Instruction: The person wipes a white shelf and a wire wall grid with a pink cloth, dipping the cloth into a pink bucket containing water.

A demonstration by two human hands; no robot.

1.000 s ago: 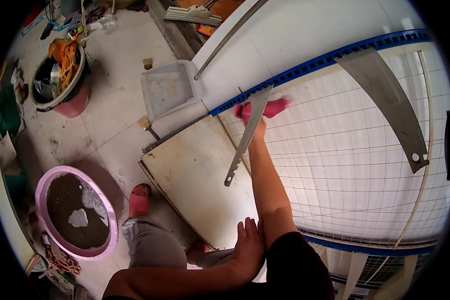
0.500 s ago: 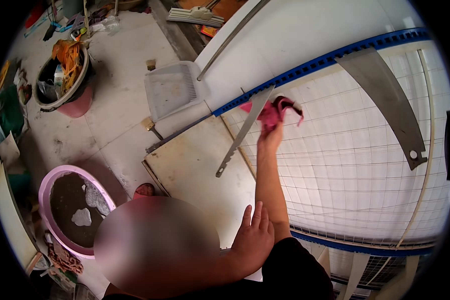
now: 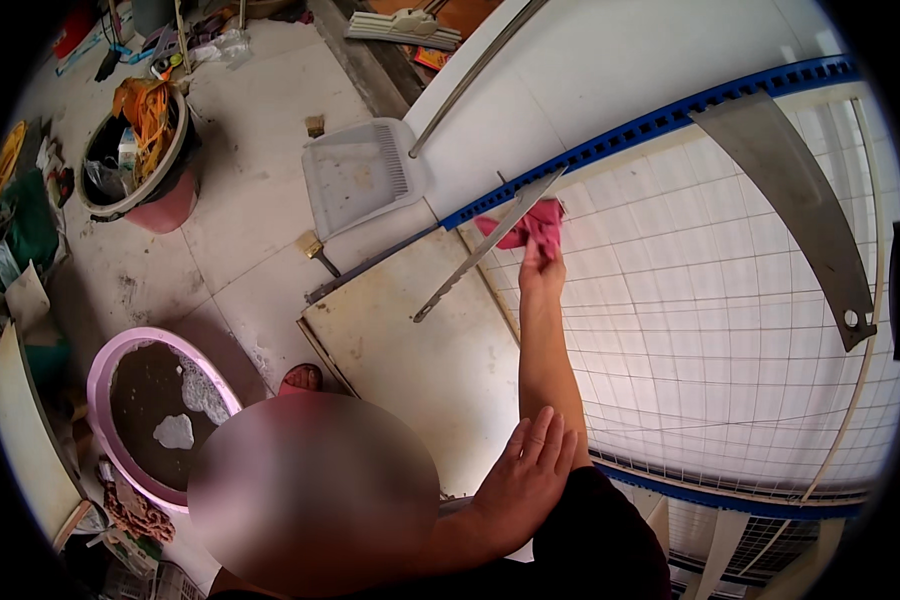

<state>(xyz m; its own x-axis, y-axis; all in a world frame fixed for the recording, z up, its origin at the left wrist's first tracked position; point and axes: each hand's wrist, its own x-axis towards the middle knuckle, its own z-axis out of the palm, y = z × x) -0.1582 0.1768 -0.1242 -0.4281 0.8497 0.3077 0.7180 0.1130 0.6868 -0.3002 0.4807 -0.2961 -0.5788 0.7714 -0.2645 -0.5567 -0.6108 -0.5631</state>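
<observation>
The right grip (image 3: 543, 268) holds the pink cloth (image 3: 544, 228) partly behind the notched metal bar (image 3: 487, 247); the left grip (image 3: 530, 468) is spread flat, holding nothing. Light rubs seem best, minding the notches

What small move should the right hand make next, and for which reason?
Perhaps the right hand should shift the pink cloth slightly rightward: part of it shows behind the metal bracket, which might catch it, while the white panel extends to the right.
</observation>
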